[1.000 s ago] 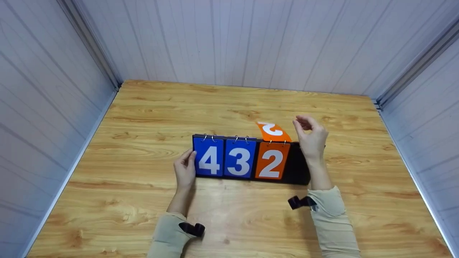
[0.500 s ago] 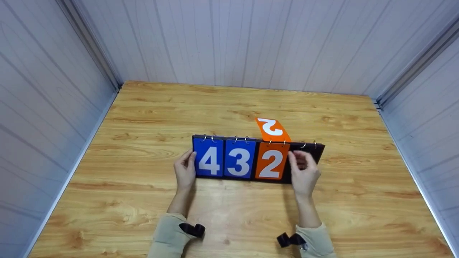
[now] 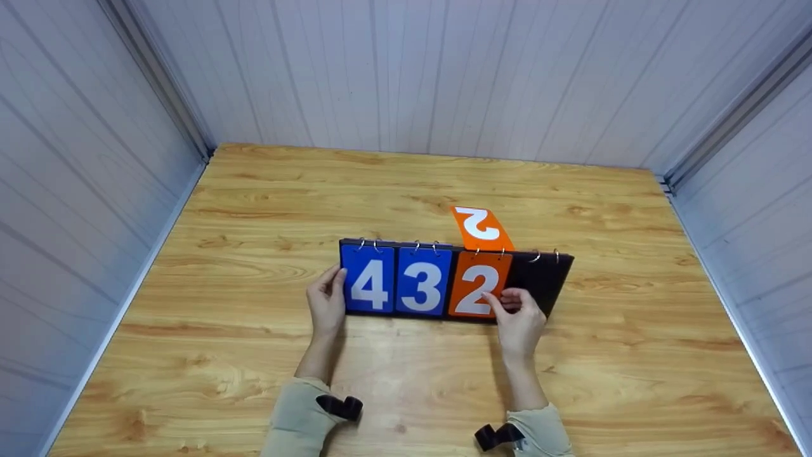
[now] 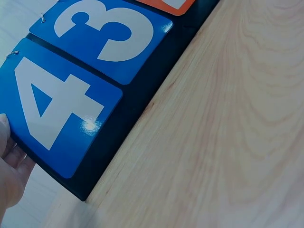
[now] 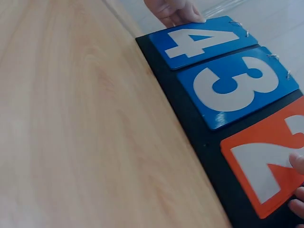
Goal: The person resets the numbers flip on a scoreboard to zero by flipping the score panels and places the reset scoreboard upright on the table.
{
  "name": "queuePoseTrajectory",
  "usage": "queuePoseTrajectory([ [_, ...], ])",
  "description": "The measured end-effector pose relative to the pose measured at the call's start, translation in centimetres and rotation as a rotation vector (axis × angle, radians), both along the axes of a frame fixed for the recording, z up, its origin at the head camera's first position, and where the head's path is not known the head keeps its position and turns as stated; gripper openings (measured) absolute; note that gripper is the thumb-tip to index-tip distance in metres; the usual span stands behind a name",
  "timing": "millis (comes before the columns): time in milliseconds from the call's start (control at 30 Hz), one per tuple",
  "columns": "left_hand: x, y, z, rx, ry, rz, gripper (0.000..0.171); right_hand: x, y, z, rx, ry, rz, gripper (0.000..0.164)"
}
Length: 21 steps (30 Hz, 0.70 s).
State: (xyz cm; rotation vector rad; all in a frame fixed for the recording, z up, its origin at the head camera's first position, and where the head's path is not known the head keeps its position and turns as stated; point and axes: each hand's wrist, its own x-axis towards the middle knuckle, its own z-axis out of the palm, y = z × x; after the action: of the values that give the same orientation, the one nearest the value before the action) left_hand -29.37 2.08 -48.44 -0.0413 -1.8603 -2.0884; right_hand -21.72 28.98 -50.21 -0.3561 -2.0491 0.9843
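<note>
A black flip scoreboard [image 3: 539, 279] stands on the table, leaning back, with number cards hung on metal rings. Its front shows a blue 4 card [image 3: 356, 298], a blue 3 card [image 3: 406, 304] and an orange 2 card [image 3: 463, 270]. Another orange 2 card [image 3: 498, 240] is flipped over behind the top edge, upside down. My left hand [image 3: 327, 306] grips the board's left edge, thumb at the front. My right hand [image 3: 521, 327] is at the front orange card, its thumb [image 5: 297, 162] on the printed face and its curled fingers by the card's right edge.
The wood-grain table [image 3: 279, 190] is bounded by pale panel walls [image 3: 406, 76] at the back and both sides. Black wrist cameras [image 3: 342, 407] sit on both beige sleeves [image 3: 295, 419]. The scoreboard's rightmost position shows bare black board under its rings.
My right hand has come down from above the board's top right to the front orange card's lower right edge. The flipped card has settled further back. My left hand keeps its grip.
</note>
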Motion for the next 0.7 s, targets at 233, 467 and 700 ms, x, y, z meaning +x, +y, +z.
queuePoseTrajectory([
  [233,0.0,0.0,0.0,0.012,-0.007,-0.007,0.017,-0.2,-0.1,-0.4,-0.082,-0.029,-0.014,0.027],
  [467,0.0,0.1,0.1,0.024,-0.044,-0.01,0.018,0.5,-0.1,-0.1,-0.11,-0.075,0.018,0.02],
  [700,-0.1,-0.1,-0.2,-0.023,0.043,-0.012,0.016,1.9,-0.3,0.6,-0.109,-0.033,0.103,0.019],
])
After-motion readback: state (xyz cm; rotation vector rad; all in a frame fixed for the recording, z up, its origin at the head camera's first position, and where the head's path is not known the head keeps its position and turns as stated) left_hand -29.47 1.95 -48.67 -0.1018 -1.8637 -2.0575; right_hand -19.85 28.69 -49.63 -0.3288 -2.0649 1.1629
